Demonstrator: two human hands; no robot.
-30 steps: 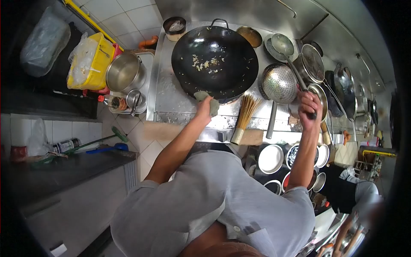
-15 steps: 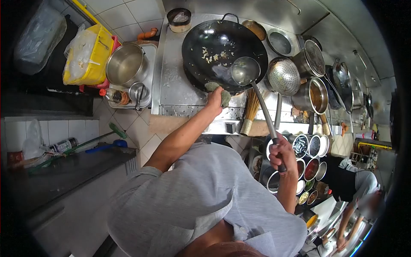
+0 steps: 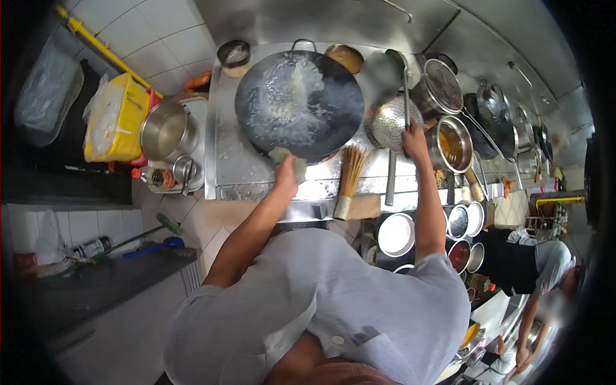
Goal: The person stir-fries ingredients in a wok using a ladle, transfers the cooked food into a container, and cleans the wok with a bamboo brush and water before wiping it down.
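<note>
My left hand [image 3: 287,173] is closed on a grey-green cloth [image 3: 299,168], pressed to the near rim of a large black wok [image 3: 255,131]. Whitish liquid [image 3: 298,86] splashes inside the wok, and steam drifts over it. My right hand [image 3: 414,138] grips the handle of a long metal ladle [image 3: 406,96], which reaches away to the back right of the stove. Its bowl is blurred, over the spot of a round metal container. Below the handle lies a perforated strainer [image 3: 387,127], and a bamboo brush [image 3: 353,173] rests at the stove's front.
Right of the strainer stands a pot of brown liquid [image 3: 452,146]. Several seasoning bowls, including a white one [image 3: 396,235], sit near my right side. A steel pot [image 3: 164,131] and a yellow crate [image 3: 115,119] are at left. Another person [image 3: 545,269] works at far right.
The ladle has gone from the wok to the back right, with my right hand reaching forward. Splashing liquid and steam now fill the wok, where only small bits lay. The view has shifted.
</note>
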